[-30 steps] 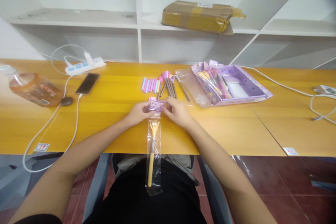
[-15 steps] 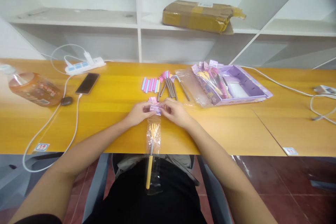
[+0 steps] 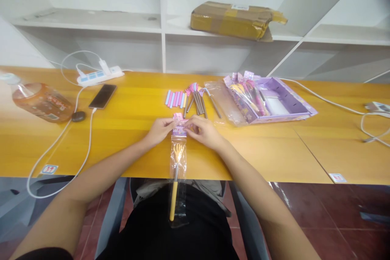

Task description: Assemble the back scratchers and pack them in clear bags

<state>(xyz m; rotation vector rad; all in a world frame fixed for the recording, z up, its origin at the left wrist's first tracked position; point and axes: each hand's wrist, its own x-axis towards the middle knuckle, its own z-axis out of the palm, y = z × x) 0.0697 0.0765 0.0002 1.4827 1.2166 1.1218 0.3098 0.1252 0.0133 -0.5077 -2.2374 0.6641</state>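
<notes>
A clear plastic packet (image 3: 178, 166) with a yellow-handled back scratcher inside lies across the near edge of the wooden table (image 3: 128, 130) and hangs over my lap. Its pink-purple card header (image 3: 179, 126) is pinched from both sides. My left hand (image 3: 160, 129) grips the header's left end with its fingers closed. My right hand (image 3: 203, 130) grips the right end, fingers curled. Just beyond my hands lie several loose back scratchers (image 3: 197, 99) and a row of pink and blue handle pieces (image 3: 175, 98).
A purple box (image 3: 274, 99) with several packed scratchers sits at right, an empty clear bag (image 3: 224, 99) beside it. A bottle (image 3: 41, 101), a phone (image 3: 102, 96), a power strip (image 3: 99, 76) and cables lie at left. A cardboard parcel (image 3: 236, 20) is on the shelf behind.
The header card was folded and turned between my fingers. The packet slid a little up the table, then settled.
</notes>
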